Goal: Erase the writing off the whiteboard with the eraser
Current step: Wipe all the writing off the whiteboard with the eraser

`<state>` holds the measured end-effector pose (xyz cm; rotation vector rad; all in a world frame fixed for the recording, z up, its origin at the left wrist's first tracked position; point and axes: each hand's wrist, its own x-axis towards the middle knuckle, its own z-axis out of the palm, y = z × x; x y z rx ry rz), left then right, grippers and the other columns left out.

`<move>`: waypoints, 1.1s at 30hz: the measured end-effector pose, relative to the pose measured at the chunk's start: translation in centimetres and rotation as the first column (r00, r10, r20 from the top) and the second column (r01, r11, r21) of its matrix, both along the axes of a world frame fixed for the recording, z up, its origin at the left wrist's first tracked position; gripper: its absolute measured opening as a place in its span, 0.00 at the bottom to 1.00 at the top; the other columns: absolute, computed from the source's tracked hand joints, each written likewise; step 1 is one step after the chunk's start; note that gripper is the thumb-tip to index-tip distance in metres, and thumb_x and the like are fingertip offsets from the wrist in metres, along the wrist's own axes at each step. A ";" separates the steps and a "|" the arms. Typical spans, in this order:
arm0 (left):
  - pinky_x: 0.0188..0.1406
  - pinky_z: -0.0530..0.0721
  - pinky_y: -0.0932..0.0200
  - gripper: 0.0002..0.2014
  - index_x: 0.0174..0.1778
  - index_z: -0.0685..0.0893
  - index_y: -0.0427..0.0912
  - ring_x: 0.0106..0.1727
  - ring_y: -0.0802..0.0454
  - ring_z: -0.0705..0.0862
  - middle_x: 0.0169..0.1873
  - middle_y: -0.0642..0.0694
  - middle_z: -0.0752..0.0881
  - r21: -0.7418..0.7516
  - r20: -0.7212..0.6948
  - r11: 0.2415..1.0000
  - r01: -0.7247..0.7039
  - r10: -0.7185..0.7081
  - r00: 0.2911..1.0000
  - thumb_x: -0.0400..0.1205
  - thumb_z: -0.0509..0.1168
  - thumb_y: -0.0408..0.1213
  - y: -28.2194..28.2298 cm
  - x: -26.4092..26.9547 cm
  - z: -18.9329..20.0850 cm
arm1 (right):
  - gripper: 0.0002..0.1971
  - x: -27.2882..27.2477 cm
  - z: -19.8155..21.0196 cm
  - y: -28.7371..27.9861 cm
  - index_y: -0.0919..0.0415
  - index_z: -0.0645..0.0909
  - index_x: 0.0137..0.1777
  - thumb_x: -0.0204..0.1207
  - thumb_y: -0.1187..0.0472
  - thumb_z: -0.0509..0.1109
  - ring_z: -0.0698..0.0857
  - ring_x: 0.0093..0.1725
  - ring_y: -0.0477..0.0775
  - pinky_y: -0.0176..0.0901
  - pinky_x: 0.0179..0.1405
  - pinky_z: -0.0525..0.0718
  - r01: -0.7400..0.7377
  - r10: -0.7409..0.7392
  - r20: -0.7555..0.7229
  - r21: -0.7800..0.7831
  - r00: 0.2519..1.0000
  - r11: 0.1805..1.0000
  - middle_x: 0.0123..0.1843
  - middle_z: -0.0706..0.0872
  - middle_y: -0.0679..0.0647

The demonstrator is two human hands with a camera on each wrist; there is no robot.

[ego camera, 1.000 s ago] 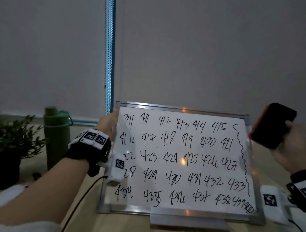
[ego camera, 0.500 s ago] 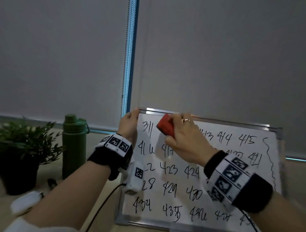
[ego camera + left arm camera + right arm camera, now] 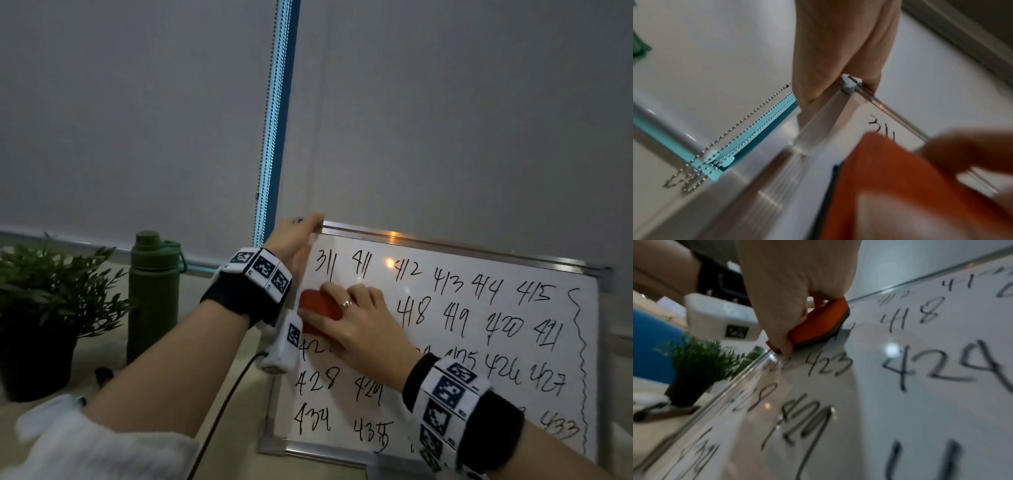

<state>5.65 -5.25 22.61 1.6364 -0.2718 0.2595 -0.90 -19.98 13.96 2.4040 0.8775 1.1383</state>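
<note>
A metal-framed whiteboard (image 3: 445,244) stands tilted back, covered with rows of black handwritten numbers and a wavy line at its right. My left hand (image 3: 294,236) grips its top left corner (image 3: 849,84), thumb in front and fingers behind. My right hand (image 3: 356,318) holds a red eraser (image 3: 318,305) flat against the board at the left end of the second row, just left of "418". In the right wrist view the eraser (image 3: 818,322) lies with its dark felt on the board (image 3: 920,410). The numbers under hand and eraser are hidden.
A green bottle (image 3: 154,291) and a potted plant (image 3: 44,298) stand on the table left of the board. A bead chain (image 3: 270,137) hangs along the blind behind. A black cable (image 3: 222,411) runs from my left wrist. A dark marker (image 3: 663,412) lies by the plant.
My right hand carried the eraser from the board's right side to the top left, then down to the second row. The left hand kept its hold on the corner.
</note>
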 end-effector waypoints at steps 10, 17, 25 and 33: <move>0.55 0.81 0.51 0.15 0.34 0.81 0.46 0.47 0.47 0.83 0.37 0.48 0.84 -0.165 -0.004 0.986 -0.031 0.031 1.000 0.82 0.58 0.49 -0.9 0.3 -0.6 | 0.20 1.4 2.4 -0.9 0.44 0.78 0.64 0.71 0.49 0.65 0.73 0.51 0.64 0.61 0.48 0.78 -0.053 0.042 0.069 0.160 0.997 0.986 0.60 0.82 0.63; 0.46 0.80 0.54 0.13 0.35 0.81 0.45 0.42 0.49 0.81 0.37 0.46 0.83 -0.222 -0.029 0.975 -0.019 0.013 1.000 0.81 0.57 0.45 -0.9 -0.4 -0.4 | 0.23 0.9 5.2 -0.8 0.44 0.79 0.64 0.67 0.52 0.75 0.79 0.48 0.68 0.60 0.47 0.76 -0.026 0.024 0.035 0.057 0.999 0.998 0.61 0.82 0.63; 0.46 0.80 0.54 0.11 0.33 0.80 0.45 0.36 0.47 0.80 0.32 0.45 0.82 -0.287 -0.085 0.958 -0.016 -0.009 0.996 0.80 0.59 0.43 -0.8 -1.4 -0.2 | 0.27 -0.9 -2.2 -1.3 0.39 0.79 0.61 0.61 0.53 0.80 0.75 0.49 0.59 0.57 0.47 0.81 -0.113 0.111 -0.025 -0.085 0.994 0.990 0.61 0.82 0.56; 0.45 0.79 0.51 0.12 0.29 0.82 0.46 0.41 0.45 0.80 0.36 0.41 0.82 -0.262 -0.073 0.962 -0.071 0.054 0.996 0.73 0.60 0.47 -0.9 -1.6 -0.4 | 0.19 0.0 4.1 -0.7 0.48 0.80 0.64 0.73 0.49 0.69 0.78 0.46 0.68 0.57 0.44 0.76 0.062 -0.111 0.135 0.327 0.985 0.943 0.57 0.83 0.66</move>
